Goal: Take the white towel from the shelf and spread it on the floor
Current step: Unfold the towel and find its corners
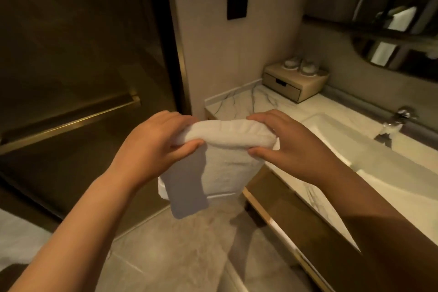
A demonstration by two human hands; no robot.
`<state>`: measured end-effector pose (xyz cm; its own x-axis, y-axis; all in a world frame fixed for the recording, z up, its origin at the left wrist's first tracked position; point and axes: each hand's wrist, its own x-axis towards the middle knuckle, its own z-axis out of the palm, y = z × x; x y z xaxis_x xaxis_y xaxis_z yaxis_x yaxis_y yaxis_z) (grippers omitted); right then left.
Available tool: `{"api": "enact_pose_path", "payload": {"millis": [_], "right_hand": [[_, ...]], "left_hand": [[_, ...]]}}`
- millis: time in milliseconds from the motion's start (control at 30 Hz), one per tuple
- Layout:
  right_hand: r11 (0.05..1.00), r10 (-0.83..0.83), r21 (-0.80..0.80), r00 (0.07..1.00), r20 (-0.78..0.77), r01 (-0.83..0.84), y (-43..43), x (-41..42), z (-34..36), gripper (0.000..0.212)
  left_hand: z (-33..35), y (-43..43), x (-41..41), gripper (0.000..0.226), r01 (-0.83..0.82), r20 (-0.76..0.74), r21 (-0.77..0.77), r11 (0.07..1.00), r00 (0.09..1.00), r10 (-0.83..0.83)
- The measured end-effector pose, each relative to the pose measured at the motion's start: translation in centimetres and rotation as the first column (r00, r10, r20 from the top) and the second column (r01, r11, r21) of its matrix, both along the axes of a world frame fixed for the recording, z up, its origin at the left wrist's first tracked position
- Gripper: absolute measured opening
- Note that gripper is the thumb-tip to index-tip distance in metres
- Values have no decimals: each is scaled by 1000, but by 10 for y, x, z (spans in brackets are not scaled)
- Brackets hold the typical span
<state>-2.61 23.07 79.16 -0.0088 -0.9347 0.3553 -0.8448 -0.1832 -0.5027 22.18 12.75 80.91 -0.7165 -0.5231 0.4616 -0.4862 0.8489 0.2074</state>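
Now | left hand, right hand: grips clenched on white towel | rest hangs below

Along the right ran a marble-veined counter, with a white sink sunk in it and a chrome tap at its far edge. At the back corner sat a small wooden drawer box, topped by two capped glasses. Above, on the wall, hung a rounded mirror. Further left, mounted on the pale wall, was a black switch plate. To the left stood a dark glass door crossed by a brass handle bar.
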Motion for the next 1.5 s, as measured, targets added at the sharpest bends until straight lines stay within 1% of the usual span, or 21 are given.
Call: {"api": "enact_pose_path", "payload": {"millis": [100, 233, 367, 500, 567, 633, 733, 833, 933, 1100, 1200, 1267, 1400, 1500], "right_hand": [[998, -56, 2, 998, -23, 56, 50, -23, 20, 55], [982, -189, 16, 982, -29, 189, 135, -54, 33, 57], [943, -332, 24, 943, -21, 332, 240, -82, 40, 58], [885, -463, 39, 885, -43, 465, 348, -105, 45, 62], [852, -516, 69, 855, -57, 519, 392, -113, 45, 61], [831, -543, 97, 837, -72, 547, 425, -119, 44, 55], [818, -555, 118, 826, -93, 563, 454, -122, 38, 52], [833, -529, 130, 843, -93, 537, 461, -114, 30, 53], [873, -467, 123, 881, -76, 473, 457, -97, 28, 51], [922, -384, 40, 923, -40, 385, 446, -53, 35, 51], [937, -349, -17, 937, -17, 349, 443, -17, 36, 47], [944, -328, -24, 945, -5, 328, 442, 10, 34, 45], [951, -309, -23, 951, -20, 309, 439, 75, 20, 45], [960, -280, -9, 960, -27, 279, 437, 131, 3, 44]], "left_hand": [[17, 31, -30, 46, 85, -42, -7, 996, 995, -86], [35, 88, -79, 49, 216, -71, -3, 976, 974, -215], [41, 159, -138, 54, 362, -64, 42, 931, 931, -359], [34, 236, -195, 57, 461, -44, 75, 884, 887, -459], [26, 269, -215, 52, 494, -39, 81, 866, 869, -493], [16, 296, -229, 46, 507, -45, 95, 857, 862, -505], [1, 325, -233, 40, 529, -55, 122, 839, 848, -527], [-6, 340, -217, 40, 504, -59, 148, 851, 863, -501], [-2, 346, -186, 39, 465, -58, 147, 873, 885, -462], [15, 349, -124, 37, 415, -73, 100, 904, 909, -409], [15, 352, -83, 42, 384, -76, 83, 920, 923, -378], [9, 354, -53, 42, 372, -86, 79, 925, 927, -365], [-14, 361, 22, 46, 341, -116, 131, 931, 938, -328], [-35, 372, 84, 46, 277, -121, 189, 942, 959, -257]]}}
